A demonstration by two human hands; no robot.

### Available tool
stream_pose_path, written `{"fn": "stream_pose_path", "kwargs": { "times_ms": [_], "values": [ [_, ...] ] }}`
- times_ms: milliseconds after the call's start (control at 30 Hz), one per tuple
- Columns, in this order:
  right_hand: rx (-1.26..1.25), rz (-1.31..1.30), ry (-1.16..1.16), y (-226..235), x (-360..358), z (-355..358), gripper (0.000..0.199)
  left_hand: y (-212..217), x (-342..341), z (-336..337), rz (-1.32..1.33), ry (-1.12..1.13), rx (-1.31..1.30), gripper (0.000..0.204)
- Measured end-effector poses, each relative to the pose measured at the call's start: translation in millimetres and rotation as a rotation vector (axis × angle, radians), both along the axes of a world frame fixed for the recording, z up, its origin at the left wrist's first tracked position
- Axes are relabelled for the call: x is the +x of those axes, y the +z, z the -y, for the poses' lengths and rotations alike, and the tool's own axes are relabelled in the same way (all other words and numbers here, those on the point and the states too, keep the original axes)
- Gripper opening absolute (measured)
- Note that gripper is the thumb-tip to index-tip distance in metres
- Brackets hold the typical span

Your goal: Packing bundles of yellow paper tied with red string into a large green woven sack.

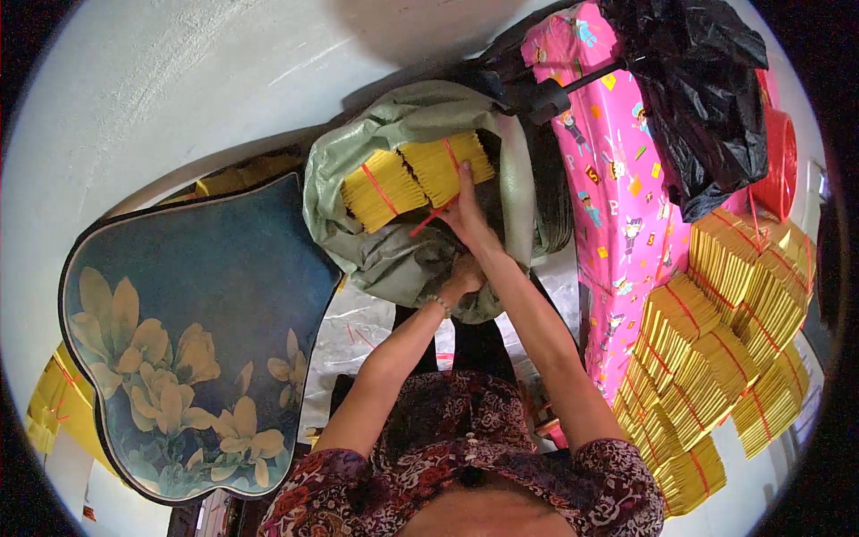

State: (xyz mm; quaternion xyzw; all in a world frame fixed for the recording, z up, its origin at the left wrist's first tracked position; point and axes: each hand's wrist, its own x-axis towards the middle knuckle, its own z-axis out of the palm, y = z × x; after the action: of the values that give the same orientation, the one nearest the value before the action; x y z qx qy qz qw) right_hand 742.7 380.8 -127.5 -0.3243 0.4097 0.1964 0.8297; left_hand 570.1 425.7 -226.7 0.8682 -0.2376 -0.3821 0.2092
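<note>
A grey-green woven sack (pixel 344 148) stands open in front of me, its mouth bunched into folds. Two bundles of folded yellow paper lie side by side inside it: a left bundle (pixel 380 197) and a right bundle (pixel 438 166), each tied with a red band. My right hand (pixel 462 215) reaches into the sack and grips the right bundle at its near side, one finger stretched along its top. Close below, my left hand (pixel 463 276) is closed on the sack's gathered near edge, its fingertips partly hidden by folds.
A dark blue flower-printed board (pixel 206 268) fills the left side. To the right rises a tall pink printed package (pixel 608 179), with a black plastic bag (pixel 707 98) and an umbrella handle (pixel 541 98) near its top. Beyond are stacked yellow paper bundles (pixel 707 358) and a red bucket (pixel 777 166).
</note>
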Motion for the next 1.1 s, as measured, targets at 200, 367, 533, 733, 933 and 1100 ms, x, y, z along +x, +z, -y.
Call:
{"fn": "stream_pose_path", "kwargs": {
  "times_ms": [200,367,533,733,933,1100],
  "values": [
    [-0.002,0.117,-0.067,9.3,16.5,-31.4,0.078,-6.9,1.6,-27.1,-0.216,0.160,-0.147,0.045],
    [0.045,-0.018,0.203,-20.7,-24.1,21.4,0.080,55.2,28.0,-28.5,-0.287,0.169,-0.150,0.051],
    [-0.989,0.259,0.785,-98.7,-121.5,103.0,0.072,117.2,80.2,-12.9,-0.038,0.099,-0.191,0.058],
    [-1.127,0.247,1.295,-59.4,-83.6,47.8,0.076,80.8,64.1,-118.5,-0.024,0.056,0.366,0.054],
    [-1.226,0.075,1.403,-119.2,-96.0,27.2,0.070,96.4,103.8,-115.5,-0.381,-0.179,0.599,0.058],
    [-2.198,0.188,1.692,-205.8,-201.6,125.9,0.056,74.7,85.2,-43.2,-0.295,-0.259,0.269,0.084]
  ]
}}
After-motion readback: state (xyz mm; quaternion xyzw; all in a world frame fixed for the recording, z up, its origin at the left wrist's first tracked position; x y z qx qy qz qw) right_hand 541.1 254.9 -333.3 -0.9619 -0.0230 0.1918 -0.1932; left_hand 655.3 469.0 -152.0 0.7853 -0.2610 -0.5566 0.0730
